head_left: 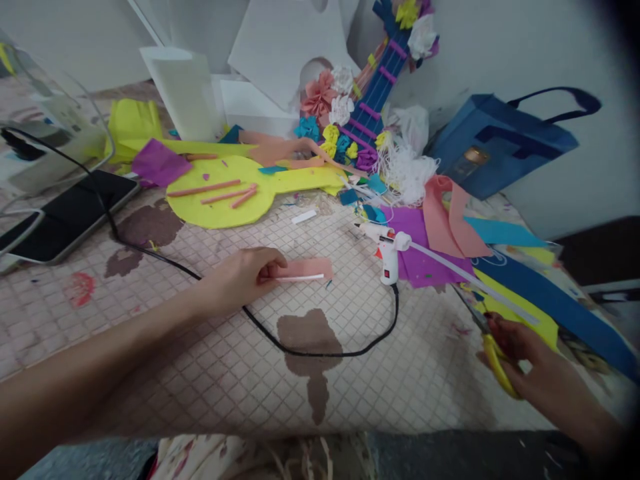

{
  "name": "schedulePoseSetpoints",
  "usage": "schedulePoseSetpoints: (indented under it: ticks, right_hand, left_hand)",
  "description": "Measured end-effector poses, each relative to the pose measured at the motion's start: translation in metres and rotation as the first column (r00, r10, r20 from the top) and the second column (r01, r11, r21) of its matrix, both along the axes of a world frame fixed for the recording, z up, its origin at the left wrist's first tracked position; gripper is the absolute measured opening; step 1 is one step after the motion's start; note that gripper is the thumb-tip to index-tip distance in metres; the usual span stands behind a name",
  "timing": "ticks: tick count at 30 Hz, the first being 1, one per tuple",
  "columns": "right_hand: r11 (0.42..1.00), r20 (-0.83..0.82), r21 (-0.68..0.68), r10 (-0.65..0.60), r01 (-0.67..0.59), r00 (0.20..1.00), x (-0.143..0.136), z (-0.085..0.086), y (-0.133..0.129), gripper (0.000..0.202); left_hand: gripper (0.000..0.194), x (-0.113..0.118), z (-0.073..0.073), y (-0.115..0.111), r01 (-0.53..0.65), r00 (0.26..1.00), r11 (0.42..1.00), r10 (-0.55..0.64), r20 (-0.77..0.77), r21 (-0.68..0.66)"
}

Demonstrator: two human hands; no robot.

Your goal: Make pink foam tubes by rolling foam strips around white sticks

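Observation:
My left hand (pixel 253 275) rests on the table, its fingers curled closed over the near end of a pink strip (pixel 313 267). Along that strip lies a thin white stick (pixel 310 277). At the right, my right hand (pixel 520 360) grips yellow-handled scissors (pixel 493 343), their blades pointing up and left. Between the hands stands a white glue gun (pixel 387 250), with a long glue stick (pixel 460 270) sticking out of its back. Its black cord (pixel 320 353) loops across the table and passes by my left wrist.
A yellow guitar-shaped cutout (pixel 225 210) bearing pink rolled sticks lies at the back. Behind it leans a flower-covered blue guitar neck (pixel 373 100). Purple sheet (pixel 417 263), other coloured sheets and a blue bag (pixel 500 143) are at the right. A black phone (pixel 75 213) lies left.

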State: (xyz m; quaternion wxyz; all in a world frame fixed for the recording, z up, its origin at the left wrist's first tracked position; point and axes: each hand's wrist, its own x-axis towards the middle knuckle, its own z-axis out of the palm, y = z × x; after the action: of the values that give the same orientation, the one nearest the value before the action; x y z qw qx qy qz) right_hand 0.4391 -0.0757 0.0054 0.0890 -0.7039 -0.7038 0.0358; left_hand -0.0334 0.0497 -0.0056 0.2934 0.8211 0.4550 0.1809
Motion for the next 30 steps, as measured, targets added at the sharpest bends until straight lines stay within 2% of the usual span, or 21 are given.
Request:
schedulePoseSetpoints:
  ticks: [1,2,4,8,10,12,17,23,30]
  right_hand:
    - [1.0,0.009,-0.024,0.008,-0.007,1.0,-0.013,0.002,-0.004,0.042]
    - [0.998,-0.003,-0.013,0.064,-0.064,0.998,-0.029,0.005,-0.007,0.049]
    - [0.979,-0.028,-0.082,0.183,-0.184,0.983,-0.062,0.011,-0.004,0.051]
    - [0.93,0.033,-0.07,0.364,-0.361,0.931,-0.124,0.023,0.023,0.039]
    - [0.882,0.06,-0.061,0.47,-0.466,0.881,-0.146,0.029,0.038,0.038]
    - [0.852,0.089,-0.042,0.524,-0.523,0.847,-0.161,0.032,0.051,0.035]
    - [0.811,0.15,-0.048,0.583,-0.584,0.798,-0.176,0.034,0.064,0.03]
    - [0.778,0.21,-0.043,0.62,-0.627,0.756,-0.175,0.034,0.065,0.028]
    - [0.766,0.245,-0.026,0.628,-0.643,0.738,-0.173,0.034,0.066,0.029]
  left_hand:
    - [0.02,0.0,0.001,0.0,-0.002,1.0,1.0,0.002,0.0,-0.004]
    - [0.02,0.0,0.002,0.0,-0.003,1.0,1.0,0.003,0.0,-0.009]
    - [0.02,-0.001,0.005,0.0,-0.005,1.0,1.0,0.005,0.003,-0.009]
    - [0.026,-0.002,0.012,-0.002,0.007,1.0,1.0,-0.007,0.015,-0.004]
    - [0.034,-0.002,0.014,-0.005,0.029,0.999,1.0,-0.029,0.018,-0.005]
    - [0.041,-0.002,0.016,-0.007,0.059,0.998,0.998,-0.059,0.024,0.015]
    - [0.046,0.0,0.019,-0.014,0.124,0.991,0.988,-0.128,0.044,0.091]
    - [0.049,0.0,0.018,-0.018,0.165,0.985,0.965,-0.171,0.012,0.204]
    - [0.044,0.002,0.021,-0.019,0.181,0.983,0.941,-0.186,-0.012,0.287]
